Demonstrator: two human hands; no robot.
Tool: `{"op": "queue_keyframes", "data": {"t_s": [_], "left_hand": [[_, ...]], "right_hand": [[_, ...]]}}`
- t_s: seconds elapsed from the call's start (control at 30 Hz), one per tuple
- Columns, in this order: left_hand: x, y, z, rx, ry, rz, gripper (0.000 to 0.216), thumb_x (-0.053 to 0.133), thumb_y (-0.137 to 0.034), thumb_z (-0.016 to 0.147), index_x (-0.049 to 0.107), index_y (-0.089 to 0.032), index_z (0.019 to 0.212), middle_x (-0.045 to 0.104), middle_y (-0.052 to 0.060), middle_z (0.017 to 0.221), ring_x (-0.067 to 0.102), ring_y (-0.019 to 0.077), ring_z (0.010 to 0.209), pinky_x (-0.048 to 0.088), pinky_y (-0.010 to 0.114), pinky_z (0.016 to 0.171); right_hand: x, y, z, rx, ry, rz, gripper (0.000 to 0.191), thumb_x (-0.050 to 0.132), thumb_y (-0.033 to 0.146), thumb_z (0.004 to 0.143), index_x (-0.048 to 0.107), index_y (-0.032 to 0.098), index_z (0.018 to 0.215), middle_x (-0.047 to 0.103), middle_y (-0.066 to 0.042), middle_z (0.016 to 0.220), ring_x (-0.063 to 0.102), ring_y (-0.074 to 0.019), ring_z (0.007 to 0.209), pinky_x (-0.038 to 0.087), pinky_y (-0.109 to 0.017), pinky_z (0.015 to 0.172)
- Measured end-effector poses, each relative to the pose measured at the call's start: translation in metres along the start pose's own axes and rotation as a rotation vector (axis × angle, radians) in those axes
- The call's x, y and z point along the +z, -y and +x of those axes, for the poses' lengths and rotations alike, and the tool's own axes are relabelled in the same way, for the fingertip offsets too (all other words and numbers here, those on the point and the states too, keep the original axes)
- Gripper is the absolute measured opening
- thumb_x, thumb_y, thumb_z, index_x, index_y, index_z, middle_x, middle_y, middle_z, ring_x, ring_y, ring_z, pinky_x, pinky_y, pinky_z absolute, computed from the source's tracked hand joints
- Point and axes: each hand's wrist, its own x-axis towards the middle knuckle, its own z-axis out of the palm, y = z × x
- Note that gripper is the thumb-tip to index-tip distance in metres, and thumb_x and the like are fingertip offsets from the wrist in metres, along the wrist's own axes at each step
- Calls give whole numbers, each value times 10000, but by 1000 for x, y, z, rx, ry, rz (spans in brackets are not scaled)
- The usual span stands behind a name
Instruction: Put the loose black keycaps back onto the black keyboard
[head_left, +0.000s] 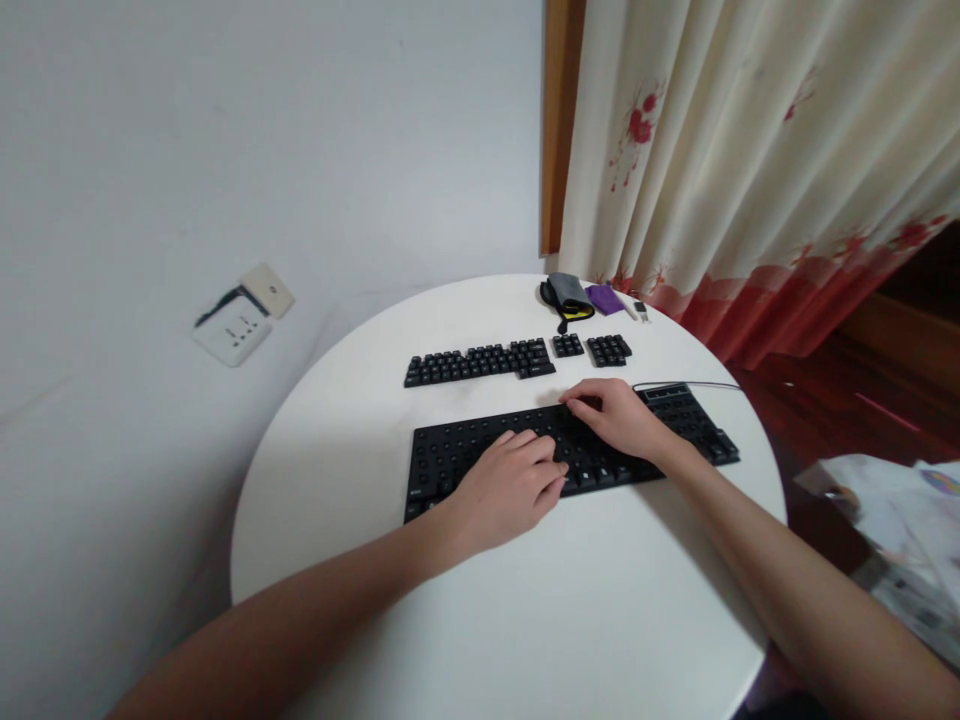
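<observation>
A black keyboard (457, 445) lies on the round white table (322, 440), with many of its keycaps off and the bare switch posts showing. My left hand (514, 485) is closed over its front middle part, fingers bent on top and thumb by the near edge. At the far edge of the keyboard, my right hand (619, 415) has thumb and forefinger brought together; whatever is between the tips is too small to make out. Behind the keyboard sit loose black keycaps in groups: a long block (480, 362), a small block (568, 345) and a number-pad block (609, 350).
A grey and black pouch (570, 293), a purple cloth (604, 299) and a small black-and-white item (640, 311) lie at the table's back edge. A thin cable (690, 383) runs off rightward. A wall with a socket (234, 330) is left, a curtain (690, 170) behind.
</observation>
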Motion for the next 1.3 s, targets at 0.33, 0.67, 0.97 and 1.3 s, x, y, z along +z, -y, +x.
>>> {"op": "queue_keyframes", "data": {"t_s": [0.33,0.67,0.97,1.3], "left_hand": [[0,0,0,6,-6,-5,244,471,-254,970,702,-201,1025,616,48,891,537,191,876,385,354,781],[5,8,1,-2,-109,-75,256,445,-245,980,688,-187,1034,657,53,878,564,187,874,410,345,777],[-4,33,7,-169,-308,-137,235,474,-209,944,691,-184,1030,695,65,911,602,196,884,479,375,840],[3,103,44,-438,-228,-45,213,589,-257,894,731,-186,1036,703,61,968,621,206,917,473,351,897]], "right_hand": [[1,4,0,-6,22,-11,206,545,190,870,743,172,926,753,-48,928,665,-185,831,480,-297,794],[1,4,0,-12,40,-20,214,535,184,874,742,181,924,749,-46,933,657,-186,839,475,-303,804],[2,3,2,-61,72,-58,238,505,181,891,733,181,957,735,-55,950,640,-184,850,460,-302,818],[7,3,27,87,-61,-371,324,502,189,900,661,180,1182,629,-109,1105,617,-211,950,444,-295,849]]}}
